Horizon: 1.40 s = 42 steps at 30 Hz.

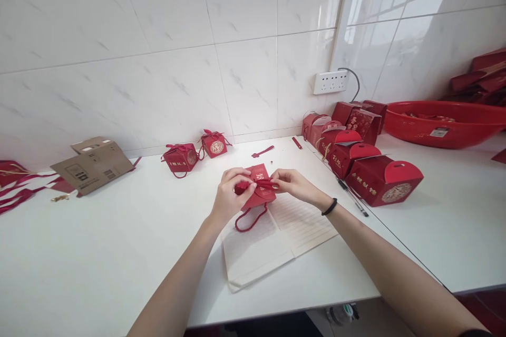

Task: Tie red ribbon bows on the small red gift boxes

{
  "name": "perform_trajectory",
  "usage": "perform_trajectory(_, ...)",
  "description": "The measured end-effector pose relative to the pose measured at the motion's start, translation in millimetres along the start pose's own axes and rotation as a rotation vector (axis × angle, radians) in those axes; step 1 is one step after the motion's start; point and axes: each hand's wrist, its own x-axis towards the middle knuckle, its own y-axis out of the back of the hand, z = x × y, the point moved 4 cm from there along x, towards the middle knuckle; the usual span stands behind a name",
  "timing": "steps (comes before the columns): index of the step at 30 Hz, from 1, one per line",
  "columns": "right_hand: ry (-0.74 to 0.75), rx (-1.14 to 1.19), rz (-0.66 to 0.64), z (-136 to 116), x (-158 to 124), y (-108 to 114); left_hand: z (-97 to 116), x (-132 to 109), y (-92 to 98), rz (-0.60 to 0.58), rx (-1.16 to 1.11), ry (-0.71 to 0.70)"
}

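Observation:
Both of my hands meet over the middle of the white table [118,253] around a small red gift box [259,196] with gold print. My left hand [231,195] pinches the red ribbon [256,185] at the box's top from the left. My right hand [292,185] pinches the same ribbon from the right; a black band sits on that wrist. A red cord loop [247,219] hangs from the box onto an open lined notebook [272,239] lying under it.
Two finished red boxes [182,158] [214,143] stand at the back by the tiled wall. A row of larger red boxes [379,179] and a black pen [351,197] lie right. A red basin [446,124] is far right, flat cardboard [93,166] left.

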Motion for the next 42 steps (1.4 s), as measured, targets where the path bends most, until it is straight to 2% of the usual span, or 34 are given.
perform_trajectory(3, -0.026, 0.027, -0.036, 3, 0, -2, -2, 0, 0.2, 0.035, -0.029, 0.079)
perform_trajectory(7, 0.062, -0.236, -0.033, -3, -3, 1, -3, 1, 0.3, 0.045, -0.038, 0.128)
perform_trajectory(10, 0.068, -0.297, -0.082, -10, -5, 3, -5, 0, 0.3, 0.046, -0.048, 0.164)
perform_trajectory(21, -0.175, -0.194, -0.373, -10, -17, 12, -9, 0, -1.4, 0.033, -0.062, 0.179)
perform_trajectory(25, -0.315, -0.217, -0.455, -4, -22, 19, -10, 0, -2.0, 0.025, -0.054, 0.165)
perform_trajectory(27, -0.338, -0.25, -0.415, -3, -22, 24, -11, -1, -1.7, 0.033, -0.058, 0.164)
perform_trajectory(28, -0.32, -0.265, -0.354, -4, -20, 27, -12, -1, -1.5, 0.038, -0.064, 0.165)
perform_trajectory(31, -0.169, -0.264, -0.084, -8, -11, 32, -12, -1, -1.4, 0.04, -0.071, 0.163)
perform_trajectory(33, -0.058, -0.232, 0.033, -9, -6, 28, -11, -1, -1.7, 0.029, -0.058, 0.145)
perform_trajectory(37, 0.066, -0.177, 0.081, -10, -1, 11, -5, -2, -2.1, 0.007, -0.031, 0.088)
perform_trajectory(42, 0.044, -0.02, 0.156, -8, 1, 1, -3, -4, -3.3, -0.01, -0.02, 0.085)
